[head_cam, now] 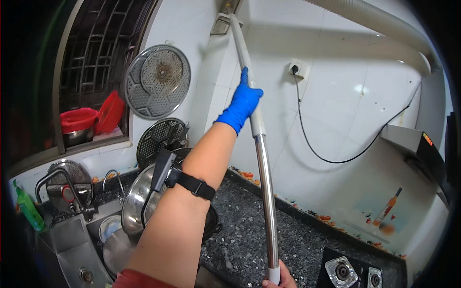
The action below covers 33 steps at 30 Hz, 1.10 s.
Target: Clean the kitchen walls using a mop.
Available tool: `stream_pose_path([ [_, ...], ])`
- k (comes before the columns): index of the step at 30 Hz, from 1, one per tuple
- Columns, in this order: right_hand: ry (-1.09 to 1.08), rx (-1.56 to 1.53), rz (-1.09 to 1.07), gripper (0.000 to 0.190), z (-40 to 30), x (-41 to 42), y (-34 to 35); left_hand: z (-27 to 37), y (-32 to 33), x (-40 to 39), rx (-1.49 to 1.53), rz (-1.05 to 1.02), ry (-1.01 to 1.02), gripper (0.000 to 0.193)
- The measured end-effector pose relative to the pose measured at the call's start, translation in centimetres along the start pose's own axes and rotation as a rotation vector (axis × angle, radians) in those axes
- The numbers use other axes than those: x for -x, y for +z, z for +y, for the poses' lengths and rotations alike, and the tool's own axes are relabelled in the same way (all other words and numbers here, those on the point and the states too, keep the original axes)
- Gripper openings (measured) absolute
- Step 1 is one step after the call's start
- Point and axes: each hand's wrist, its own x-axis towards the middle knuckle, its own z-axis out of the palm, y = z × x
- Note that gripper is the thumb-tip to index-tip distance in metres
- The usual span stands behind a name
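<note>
A long pole (266,187), white above and shiny metal below, runs from the bottom edge up to the top of the picture. My left hand (246,95), in a blue glove, is on the white upper part with its index finger stretched along it. At the bottom edge my right hand (282,277), with bare skin showing, is closed around the pole's white lower end; most of it is cut off by the frame. The pole's far end has a flat white head (224,18) near the wall corner high up. A black strap with a small device (167,172) circles my left forearm.
Below lie a speckled dark counter (241,230), a gas hob (341,270) and a steel sink (68,237) with bowls. Perforated metal discs (158,100) hang or lean left. A black cord (326,161) loops from a wall socket (298,69); a ribbed duct (374,27) crosses above.
</note>
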Motion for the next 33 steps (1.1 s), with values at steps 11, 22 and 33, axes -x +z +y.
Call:
stream_pose_path([
  [11, 0.044, 0.396, 0.063, 0.057, 13.5, 7.4, -9.9, -5.0, 2.9, 20.7, -0.156, 0.021, -0.22, 0.082],
  [22, 0.102, 0.334, 0.119, 0.052, 23.8, 13.3, -16.4, -8.1, 4.8, 37.5, 0.031, 0.031, -0.679, 0.088],
  [33, 0.008, 0.222, 0.115, 0.048, 24.3, 9.4, -15.8, -6.1, 5.3, 32.6, -0.024, -0.01, -0.353, 0.089],
])
